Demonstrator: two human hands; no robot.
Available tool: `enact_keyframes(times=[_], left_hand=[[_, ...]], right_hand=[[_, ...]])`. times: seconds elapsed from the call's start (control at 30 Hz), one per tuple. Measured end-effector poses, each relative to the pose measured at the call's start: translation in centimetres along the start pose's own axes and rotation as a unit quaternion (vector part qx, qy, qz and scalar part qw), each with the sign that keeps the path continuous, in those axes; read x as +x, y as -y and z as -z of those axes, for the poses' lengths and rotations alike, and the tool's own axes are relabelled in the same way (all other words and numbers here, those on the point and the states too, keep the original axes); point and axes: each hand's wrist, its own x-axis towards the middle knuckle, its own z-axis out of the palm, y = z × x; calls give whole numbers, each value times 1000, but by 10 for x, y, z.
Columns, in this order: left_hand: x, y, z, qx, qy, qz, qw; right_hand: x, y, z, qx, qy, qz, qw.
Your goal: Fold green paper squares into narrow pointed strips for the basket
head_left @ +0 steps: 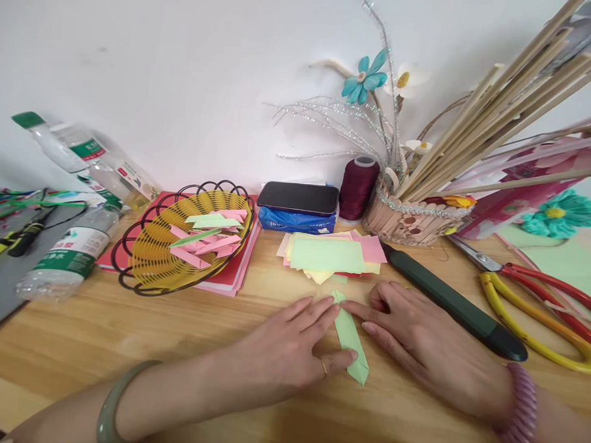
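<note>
Your left hand (285, 348) lies flat and unclenched on the table (124, 331), fingertips at the far tip of the folded green strip (350, 335) and thumb pressing its near end. Your right hand (418, 338), also flat and gripping nothing, touches the strip's far tip and right edge. The strip lies between both hands, just near of the paper stack (328, 255). A basket (141, 260) sits far left, a cutter (453, 303) and scissors (541, 304) to the right
</note>
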Motion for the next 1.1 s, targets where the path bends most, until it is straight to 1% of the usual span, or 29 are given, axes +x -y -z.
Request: enact_keyframes(times=[0.13, 0.23, 0.37, 0.53, 0.63, 0.73, 0.83, 0.9, 1.0, 1.03, 1.1], left_hand=[[1, 1, 10, 14, 12, -27, 999], [0, 0, 11, 33, 6, -21, 999], [-1, 0, 10, 41, 9, -19, 999], [-1, 0, 12, 51, 15, -13, 999], [-1, -1, 11, 58, 9, -12, 998], [-1, -3, 12, 70, 2, -8, 997], [0, -2, 15, 70, 13, -8, 997], [0, -1, 16, 58, 28, -10, 998], [0, 3, 14, 29, 45, -24, 998], [0, 4, 13, 19, 43, -26, 999], [2, 5, 12, 1, 25, -14, 1000]], right_hand=[[1, 1, -2, -18, -1, -11, 1000], [-3, -3, -1, 20, -2, -1, 1000], [-9, -5, 4, 46, 32, 28, 998], [-13, 1, 10, 24, 58, 39, 997], [-19, 6, 11, 7, 66, 61, 996], [-28, 11, 6, -21, 42, 99, 994], [-34, 16, 1, -36, 2, 124, 992], [-36, 18, 0, -13, -4, 126, 992], [-37, 19, 3, 41, 19, 124, 991], [-37, 19, 5, 50, 19, 119, 991], [-36, 15, 6, 43, -2, 103, 994]])
